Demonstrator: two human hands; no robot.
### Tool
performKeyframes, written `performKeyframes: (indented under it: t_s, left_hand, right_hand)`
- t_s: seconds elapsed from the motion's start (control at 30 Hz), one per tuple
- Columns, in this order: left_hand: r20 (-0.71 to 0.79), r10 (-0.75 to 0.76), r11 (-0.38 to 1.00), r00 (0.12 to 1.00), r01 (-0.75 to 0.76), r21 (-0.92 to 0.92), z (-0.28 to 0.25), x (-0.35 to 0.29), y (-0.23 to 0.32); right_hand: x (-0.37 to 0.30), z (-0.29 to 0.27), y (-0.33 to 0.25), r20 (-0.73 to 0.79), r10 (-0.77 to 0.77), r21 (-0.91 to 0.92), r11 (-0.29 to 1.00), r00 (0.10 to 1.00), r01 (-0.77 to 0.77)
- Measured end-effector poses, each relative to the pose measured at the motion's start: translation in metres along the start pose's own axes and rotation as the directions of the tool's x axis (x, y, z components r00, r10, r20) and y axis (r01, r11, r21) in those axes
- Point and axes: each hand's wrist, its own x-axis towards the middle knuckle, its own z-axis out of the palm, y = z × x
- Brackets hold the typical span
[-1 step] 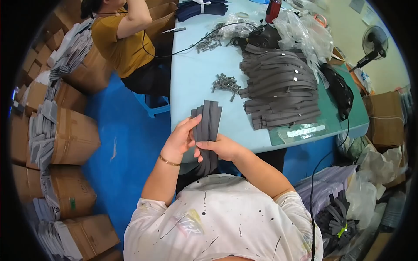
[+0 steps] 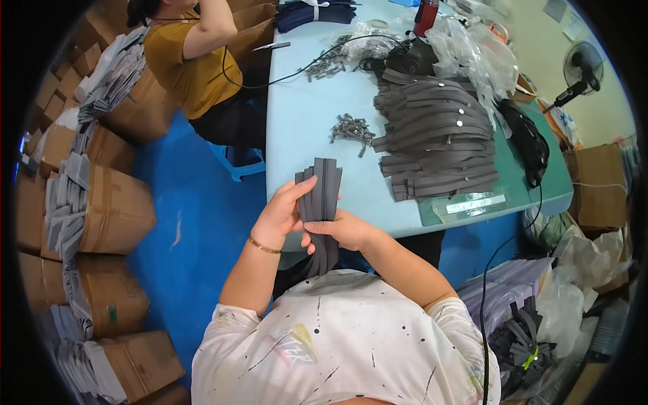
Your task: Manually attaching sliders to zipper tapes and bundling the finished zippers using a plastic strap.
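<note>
From my remote station I monitor both hands through the head view. The working item, a bundle of grey strips, is located in front of the torso, seen against the near left corner of the pale blue table. Its upper ends point away from the body and fan slightly; its lower ends hang bent toward the lap.

Left hand: closed around the left side of the bundle. I see the thumb extended diagonally along the upper part of the strips. Most of its fingers are hidden from me. The left forearm slopes inward from the lower left, with a bracelet at the wrist.

Right hand: pinching the bundle below the left thumb. Its thumb lies across the front face, pointing left; I cannot tell the exact placement of the fingers behind. The right forearm enters diagonally from the lower right, and both elbows are bent outward.

Beyond the hands, I locate a heap of small grey parts on the table. To its right lie rows of more grey strips.
</note>
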Motion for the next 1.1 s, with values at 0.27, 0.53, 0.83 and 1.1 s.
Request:
performKeyframes:
  t_s: [0.27,0.53,0.83,1.1]
  left_hand:
    - [-0.292,0.465,0.884,0.836,-0.419,0.208,0.024,0.029,-0.001]
    - [-0.298,0.528,0.828,0.795,-0.406,0.386,0.026,0.056,-0.009]
    - [-0.402,0.402,0.916,0.823,-0.366,0.167,0.015,0.073,-0.020]
    - [-0.402,0.249,0.959,0.881,-0.283,-0.029,0.011,0.076,-0.021]
  right_hand:
    - [-0.014,-0.020,-0.013,-0.270,-0.284,-0.453,0.880,0.920,0.139]
    - [0.004,-0.039,-0.078,-0.217,-0.857,-0.924,0.334,0.468,0.183]
    - [0.013,-0.063,-0.068,-0.410,-0.833,-0.831,0.509,0.371,0.225]
    - [0.018,-0.082,-0.056,-0.499,-0.778,-0.796,0.585,0.382,0.153]
